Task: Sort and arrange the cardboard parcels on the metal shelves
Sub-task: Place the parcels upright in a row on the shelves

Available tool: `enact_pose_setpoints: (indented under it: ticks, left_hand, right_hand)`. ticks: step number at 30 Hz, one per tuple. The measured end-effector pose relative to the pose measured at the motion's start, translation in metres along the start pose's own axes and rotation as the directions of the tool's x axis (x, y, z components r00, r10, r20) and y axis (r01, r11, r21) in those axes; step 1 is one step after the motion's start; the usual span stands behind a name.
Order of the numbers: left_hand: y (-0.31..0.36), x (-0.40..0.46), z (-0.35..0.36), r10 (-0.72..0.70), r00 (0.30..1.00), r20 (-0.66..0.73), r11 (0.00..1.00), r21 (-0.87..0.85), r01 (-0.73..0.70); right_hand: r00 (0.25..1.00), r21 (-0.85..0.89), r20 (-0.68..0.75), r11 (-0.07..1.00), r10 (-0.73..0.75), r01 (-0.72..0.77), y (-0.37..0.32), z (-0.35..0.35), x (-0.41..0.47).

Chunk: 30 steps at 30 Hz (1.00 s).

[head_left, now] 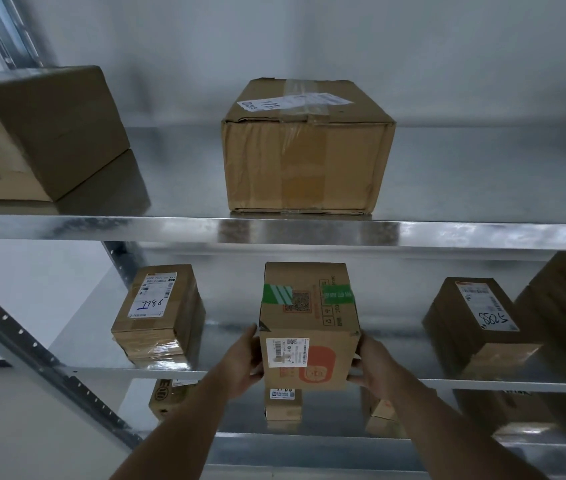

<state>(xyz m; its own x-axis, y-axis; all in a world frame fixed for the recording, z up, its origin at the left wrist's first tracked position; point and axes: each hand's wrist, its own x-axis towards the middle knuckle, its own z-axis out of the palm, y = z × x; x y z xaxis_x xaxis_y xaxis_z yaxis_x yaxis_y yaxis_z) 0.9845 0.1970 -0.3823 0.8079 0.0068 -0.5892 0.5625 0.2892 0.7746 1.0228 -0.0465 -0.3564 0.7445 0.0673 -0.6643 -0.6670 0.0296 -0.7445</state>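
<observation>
Both hands hold one parcel (309, 327) at front edge of the middle shelf (482, 382): left hand (241, 362) on its left side, right hand (375, 367) on its right side, fingers curled on it. Beside it, 2 labelled parcels, left (158, 311) & right (478, 323). Farther up, big taped box (307, 147) on the upper shelf (170, 228).

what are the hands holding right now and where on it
Both hands hold the green-taped parcel on the middle shelf: the left hand on its left side, the right hand on its right side, near the front.
</observation>
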Motion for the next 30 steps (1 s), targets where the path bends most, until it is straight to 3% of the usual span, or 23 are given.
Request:
enact_pose_setpoints:
  ticks: [4,10,21,25,30]
  left_hand:
    - [-0.001,-0.004,0.006,0.013,1.000,0.007,0.999,0.049,-0.014]
    - [0.026,-0.004,0.014,0.050,0.993,-0.109,0.993,0.110,-0.038]
    - [0.070,-0.009,0.030,0.223,0.973,-0.059,0.945,0.256,-0.201]
    - [0.083,-0.014,0.043,0.280,0.959,-0.044,0.935,0.239,-0.262]
    - [0.095,-0.019,0.050,0.331,0.944,-0.006,0.886,0.347,-0.308]
  right_hand:
    - [0.999,-0.059,-0.021,0.998,-0.028,0.027,0.004,0.007,0.000]
    - [0.997,-0.076,-0.008,0.994,-0.074,0.073,-0.016,0.005,-0.002]
    - [0.972,-0.201,-0.014,0.953,-0.233,0.225,-0.064,-0.002,-0.016]
    - [0.951,-0.273,0.020,0.914,-0.307,0.301,-0.077,0.001,-0.019]
    - [0.934,-0.336,0.070,0.873,-0.351,0.353,-0.090,0.002,-0.021]
